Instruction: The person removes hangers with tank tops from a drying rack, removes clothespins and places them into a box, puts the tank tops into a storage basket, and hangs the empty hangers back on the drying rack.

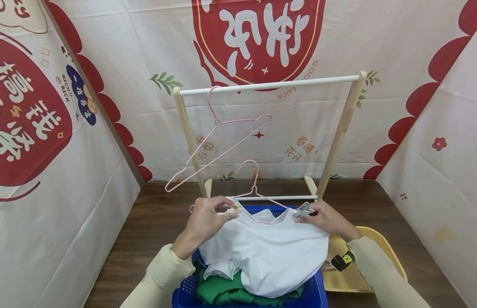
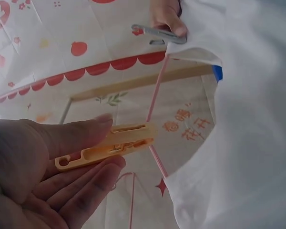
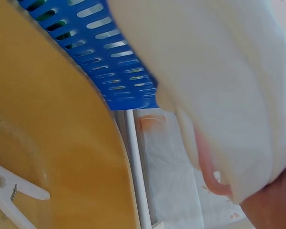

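A white shirt [image 1: 277, 252] hangs on a pink hanger [image 1: 255, 188], its body draped over the blue basket [image 1: 321, 286]. My left hand [image 1: 207, 220] pinches a yellow clothespin [image 2: 109, 147] between thumb and fingers, beside the shirt's left shoulder. In the left wrist view that clothespin is apart from the cloth. At the other shoulder, my right hand [image 1: 329, 220] pinches a grey clothespin [image 1: 303, 209] against the collar edge. Whether its jaws bite the cloth and hanger cannot be told. White cloth fills much of the right wrist view, with the hanger's pink end [image 3: 212, 181] showing below it.
Behind stands a rack with a white bar [image 1: 269, 85] and wooden posts; an empty pink hanger [image 1: 219, 154] hangs from it. Green cloth [image 1: 227, 291] lies in the basket. Right of it, a yellow tray [image 1: 396, 261] holds a white clothespin [image 3: 14, 188]. Printed curtains enclose the brown table [image 1: 146, 239].
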